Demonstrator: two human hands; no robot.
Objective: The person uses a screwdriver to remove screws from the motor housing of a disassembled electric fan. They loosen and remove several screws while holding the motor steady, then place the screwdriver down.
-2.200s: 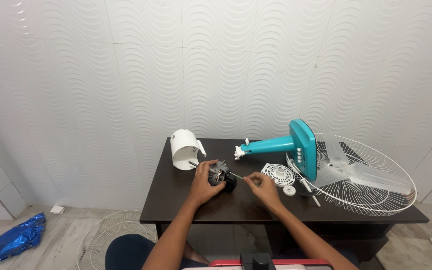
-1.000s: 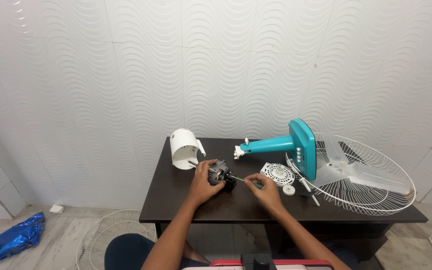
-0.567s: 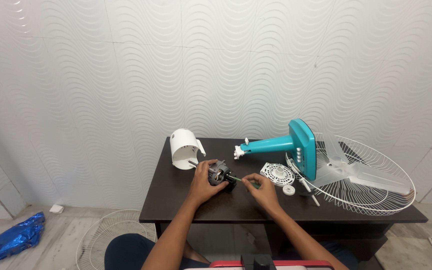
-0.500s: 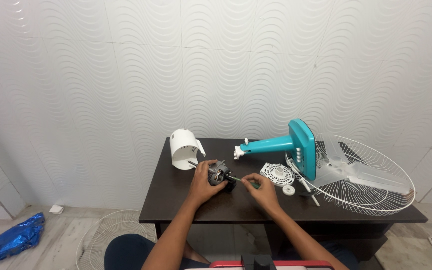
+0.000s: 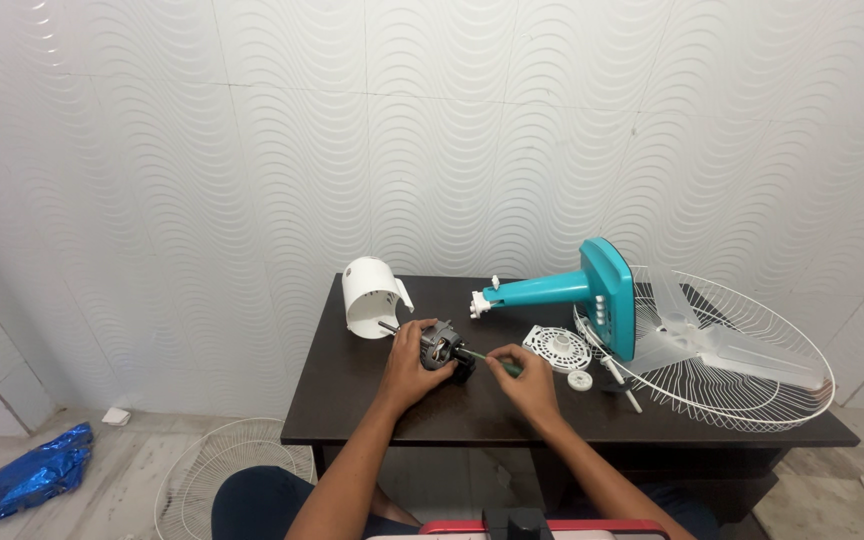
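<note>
The fan motor (image 5: 441, 348) is located on the dark table (image 5: 352, 400), near its front left area. The motor is gripped by the left hand (image 5: 410, 362), whose fingers are closed around its left side. A green-handled screwdriver (image 5: 492, 362) is held in the right hand (image 5: 524, 379), pinched between thumb and fingers; its tip is directed at the right side of the motor and appears to touch it.

A white cylindrical motor cover (image 5: 371, 295) lies just behind the left hand. A teal fan base (image 5: 572, 290) lies on its side across the rear of the table. A round white vented cap (image 5: 557, 348) and a small white knob (image 5: 580, 380) are positioned to the right of the right hand. A white wire fan guard (image 5: 742, 385) with a translucent blade (image 5: 697, 340) overhangs the table's right end. A second wire guard (image 5: 202, 475) and a blue foil bag (image 5: 32, 480) rest on the floor.
</note>
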